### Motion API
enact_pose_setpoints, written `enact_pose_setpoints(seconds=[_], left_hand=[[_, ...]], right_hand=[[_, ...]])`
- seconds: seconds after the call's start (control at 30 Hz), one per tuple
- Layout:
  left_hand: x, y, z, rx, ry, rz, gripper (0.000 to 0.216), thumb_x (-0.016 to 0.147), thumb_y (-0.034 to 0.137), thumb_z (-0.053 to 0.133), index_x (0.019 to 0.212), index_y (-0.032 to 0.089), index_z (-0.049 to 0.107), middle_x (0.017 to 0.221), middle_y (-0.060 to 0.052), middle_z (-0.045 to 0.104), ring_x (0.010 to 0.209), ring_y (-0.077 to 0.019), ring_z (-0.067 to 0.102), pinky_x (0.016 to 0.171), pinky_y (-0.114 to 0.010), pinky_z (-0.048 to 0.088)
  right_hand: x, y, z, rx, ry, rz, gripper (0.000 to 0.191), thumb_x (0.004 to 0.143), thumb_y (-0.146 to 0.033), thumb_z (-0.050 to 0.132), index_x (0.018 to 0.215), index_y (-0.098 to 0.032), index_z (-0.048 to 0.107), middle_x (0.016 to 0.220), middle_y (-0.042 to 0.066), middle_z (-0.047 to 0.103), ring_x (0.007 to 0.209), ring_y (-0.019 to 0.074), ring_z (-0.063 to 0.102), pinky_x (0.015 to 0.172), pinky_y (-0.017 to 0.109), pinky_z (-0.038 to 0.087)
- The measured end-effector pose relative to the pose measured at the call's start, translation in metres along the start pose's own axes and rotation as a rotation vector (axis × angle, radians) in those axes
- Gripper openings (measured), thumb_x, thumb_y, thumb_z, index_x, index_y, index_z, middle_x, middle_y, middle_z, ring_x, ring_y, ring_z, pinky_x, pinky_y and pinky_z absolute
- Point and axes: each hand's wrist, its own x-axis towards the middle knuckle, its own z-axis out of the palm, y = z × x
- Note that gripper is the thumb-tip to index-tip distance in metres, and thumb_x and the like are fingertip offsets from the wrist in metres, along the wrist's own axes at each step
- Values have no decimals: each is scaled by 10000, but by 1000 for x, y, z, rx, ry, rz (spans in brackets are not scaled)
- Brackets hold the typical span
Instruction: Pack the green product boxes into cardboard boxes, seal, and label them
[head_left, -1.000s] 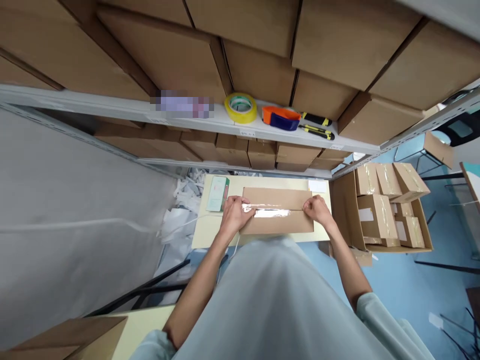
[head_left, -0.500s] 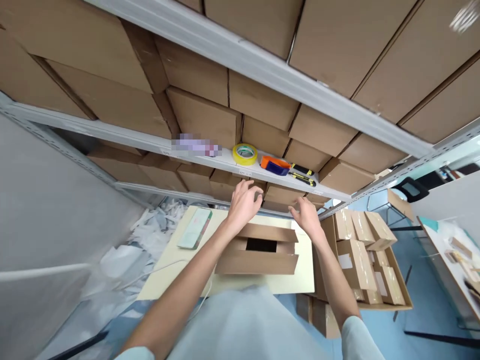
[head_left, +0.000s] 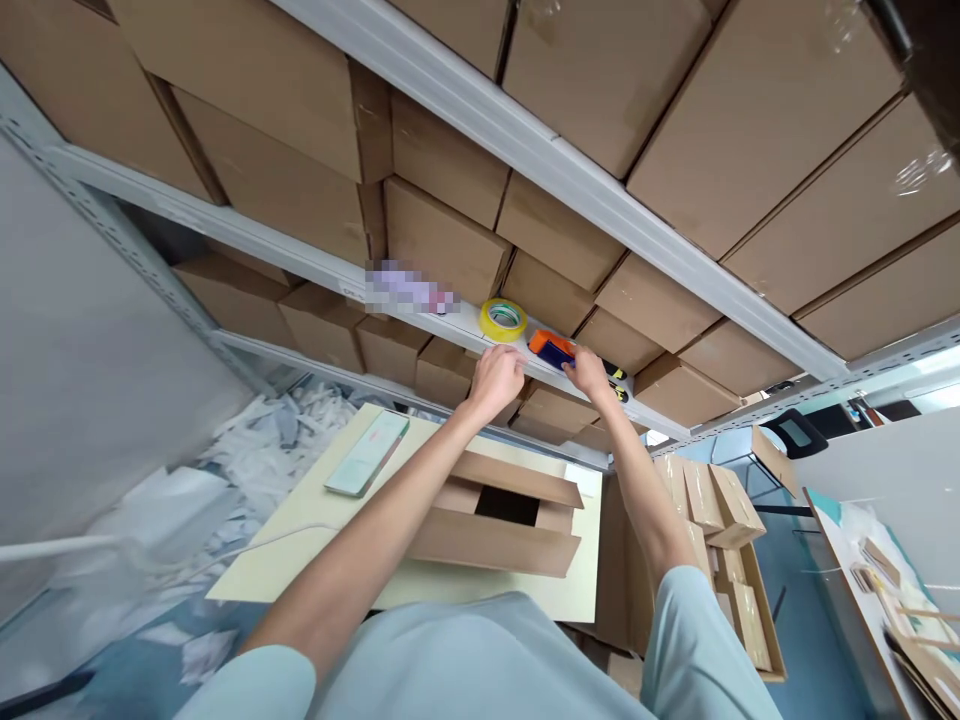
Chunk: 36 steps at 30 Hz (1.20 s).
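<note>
On the shelf edge lies an orange and dark blue tape dispenser point(head_left: 551, 349), and my right hand point(head_left: 589, 375) has its fingers closed on the right end of it. My left hand point(head_left: 498, 382) is at the shelf's front edge, just below a roll of yellow tape point(head_left: 502, 320). Its fingers are curled together, with nothing visible in them. Black and yellow utility knives point(head_left: 616, 372) lie partly hidden behind my right hand. Below my arms, a cardboard box point(head_left: 495, 540) stands on the cream table point(head_left: 292, 560) with its top flaps raised and a dark opening between them.
Cardboard boxes point(head_left: 442, 235) fill the metal shelves ahead. A pale green flat box point(head_left: 367, 453) lies on the table's left, near a white cable point(head_left: 270, 543). White scrap point(head_left: 277, 440) heaps on the floor at left. A large carton point(head_left: 765, 610) of taped boxes stands at right.
Both hands have moved forward to the shelf. My right hand has closed on the tape dispenser, and my left hand's fingers have drawn together. The view has shifted and tilted.
</note>
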Motion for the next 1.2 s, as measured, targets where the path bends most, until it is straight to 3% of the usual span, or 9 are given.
enact_pose_setpoints(seconds=[0.2, 0.43, 0.57, 0.73, 0.87, 1.2], left_hand=[[-7, -16, -1, -19, -31, -48, 344, 902, 190, 517, 1033, 201, 834, 1253, -163, 782, 1253, -360, 661, 1209, -528, 469], [-16, -4, -8, -78, -10, -66, 277, 895, 203, 581, 1008, 227, 832, 1191, -133, 806, 1193, -363, 699, 1161, -498, 522], [-30, 5, -18, -127, 1, -112, 262, 923, 246, 593, 1039, 233, 827, 1234, -115, 817, 1189, -356, 729, 1135, -495, 552], [-64, 25, -20, -381, -53, -146, 287, 963, 399, 627, 1114, 226, 799, 1179, -109, 844, 1118, -313, 791, 1079, -465, 604], [-99, 43, -14, -623, -78, -188, 370, 925, 522, 698, 1101, 205, 774, 1143, -125, 846, 1045, -292, 814, 1023, -456, 645], [-157, 73, -23, -757, -143, -207, 407, 835, 587, 812, 996, 220, 744, 1034, -100, 839, 991, -283, 809, 994, -455, 656]], right_hand=[[33, -8, 18, -7, -76, 53, 383, 1087, -190, 598, 1454, -81, 586, 1503, 255, 671, 1385, 318, 657, 1178, 408, 467], [37, -18, 29, 31, -73, 92, 388, 1119, -214, 528, 1473, -55, 543, 1420, 272, 715, 1345, 348, 684, 1148, 417, 472], [-1, -16, 24, 155, 54, 25, 423, 1122, -278, 510, 1512, -114, 509, 1427, 222, 719, 1317, 349, 685, 1138, 436, 489], [-75, -6, 34, 663, 209, -106, 388, 1075, -436, 563, 1374, -191, 588, 1287, 127, 782, 1157, 297, 739, 1053, 411, 570], [-126, -3, 45, 975, 299, -181, 428, 1022, -566, 619, 1260, -211, 622, 1256, 112, 785, 1166, 281, 744, 1064, 398, 571], [-204, -18, 48, 1153, 346, -152, 479, 979, -640, 711, 1232, -237, 654, 1253, 99, 794, 1177, 286, 741, 1105, 437, 574]])
